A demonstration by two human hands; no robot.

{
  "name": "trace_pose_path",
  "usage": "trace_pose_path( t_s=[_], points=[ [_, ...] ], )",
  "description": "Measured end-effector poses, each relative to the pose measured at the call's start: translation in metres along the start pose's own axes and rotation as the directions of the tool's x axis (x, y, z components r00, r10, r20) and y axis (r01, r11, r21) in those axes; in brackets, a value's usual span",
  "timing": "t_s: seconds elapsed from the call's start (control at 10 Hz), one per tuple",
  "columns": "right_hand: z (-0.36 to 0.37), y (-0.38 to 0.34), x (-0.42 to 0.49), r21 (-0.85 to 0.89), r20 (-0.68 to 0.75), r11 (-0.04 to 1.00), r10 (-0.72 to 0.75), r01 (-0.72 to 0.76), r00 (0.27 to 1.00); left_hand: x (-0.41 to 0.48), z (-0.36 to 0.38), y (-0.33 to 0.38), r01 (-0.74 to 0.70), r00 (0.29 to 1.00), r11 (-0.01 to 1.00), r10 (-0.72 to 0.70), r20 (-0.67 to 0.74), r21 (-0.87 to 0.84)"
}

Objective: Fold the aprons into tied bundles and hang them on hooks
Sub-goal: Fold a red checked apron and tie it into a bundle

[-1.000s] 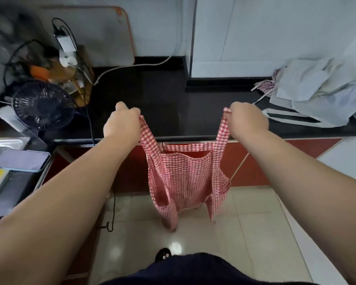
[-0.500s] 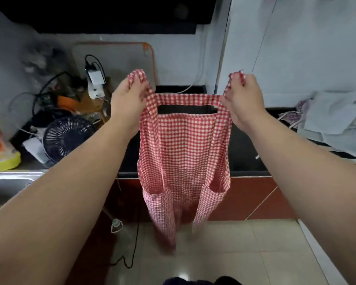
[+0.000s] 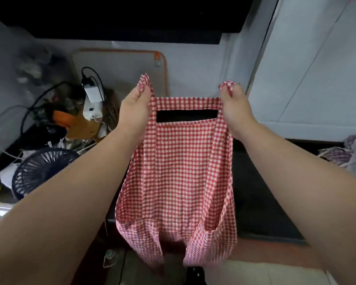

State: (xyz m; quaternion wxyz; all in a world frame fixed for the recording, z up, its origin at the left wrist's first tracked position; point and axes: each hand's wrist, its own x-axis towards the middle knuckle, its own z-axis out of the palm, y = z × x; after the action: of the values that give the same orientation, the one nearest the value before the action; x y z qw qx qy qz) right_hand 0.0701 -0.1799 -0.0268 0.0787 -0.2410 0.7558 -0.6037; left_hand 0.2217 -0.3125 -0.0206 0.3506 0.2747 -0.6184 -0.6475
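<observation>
**Left hand** (image 3: 135, 110) and **right hand** (image 3: 236, 113): each has its fingers (image 3: 143, 96) curled into a tight pinch on one upper corner of the red gingham apron (image 3: 179, 171). A tuft of checked cloth stands up above each pinch. The neck band (image 3: 186, 102) runs level and taut between the two grips, with a dark slot just under it. Below the fingers, the body of the apron hangs free in the air at full length, its side edges curling inward.

**Progress (judged).** The apron is held spread, apparently for a first fold. It shows no fold, knot or bundle, so folding, tying and hanging all remain for this piece. Beyond the right hand, a heap of cloth (image 3: 351, 153), pale and checked, lies on the dark counter (image 3: 261, 202). It is probably more aprons waiting their turn.

**Not resolved.**
- No hook appears anywhere in view.
- The apron's waist ties cannot be made out, and its lower hem is blurred.
- The fingertips behind the cloth are hidden.
- The heap is cut by the frame edge, so its count is unknown.
- Beyond the left hand, a small fan (image 3: 39, 171), a charger (image 3: 94, 93) and tangled clutter are too soft to itemise.
</observation>
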Motion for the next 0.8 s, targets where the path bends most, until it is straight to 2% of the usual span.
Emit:
trace_pose_path(
  t_s=[0.1,0.2,0.3,0.4,0.5,0.6,0.7,0.8],
  points=[
    [0.017,0.007,0.055,-0.064,0.038,0.998,0.008,-0.006,0.999,0.054,0.007,-0.008,-0.022,0.999,0.996,0.026,-0.040,0.083],
    [0.025,0.005,0.086,-0.103,0.084,0.994,-0.023,0.032,0.996,0.086,0.011,-0.010,-0.001,0.997,0.999,0.005,-0.072,0.049],
    [0.036,0.004,0.123,-0.123,0.101,0.992,-0.026,0.038,0.995,0.127,0.018,-0.007,-0.053,0.995,0.985,0.066,-0.075,0.163],
    [0.045,0.001,0.149,-0.149,0.086,0.980,-0.119,0.131,0.989,0.163,0.025,0.001,-0.068,0.989,0.982,0.090,-0.117,0.174],
    [0.049,-0.001,0.167,-0.105,0.056,0.982,-0.151,0.157,0.987,0.183,0.026,0.006,-0.075,0.991,0.993,0.084,-0.105,0.087],
    [0.058,0.019,0.185,-0.193,0.131,0.965,-0.152,0.176,0.980,0.188,0.016,-0.010,0.016,1.000,0.973,-0.020,0.015,0.229],
    [0.066,0.048,0.185,-0.157,0.303,0.987,0.066,-0.019,0.951,0.185,-0.005,-0.047,0.172,0.974,0.921,-0.213,0.080,0.350],
    [0.075,0.080,0.170,-0.403,0.402,0.915,0.157,0.020,0.902,0.166,-0.019,-0.078,0.181,0.945,0.815,-0.298,0.131,0.551]
  ],
)
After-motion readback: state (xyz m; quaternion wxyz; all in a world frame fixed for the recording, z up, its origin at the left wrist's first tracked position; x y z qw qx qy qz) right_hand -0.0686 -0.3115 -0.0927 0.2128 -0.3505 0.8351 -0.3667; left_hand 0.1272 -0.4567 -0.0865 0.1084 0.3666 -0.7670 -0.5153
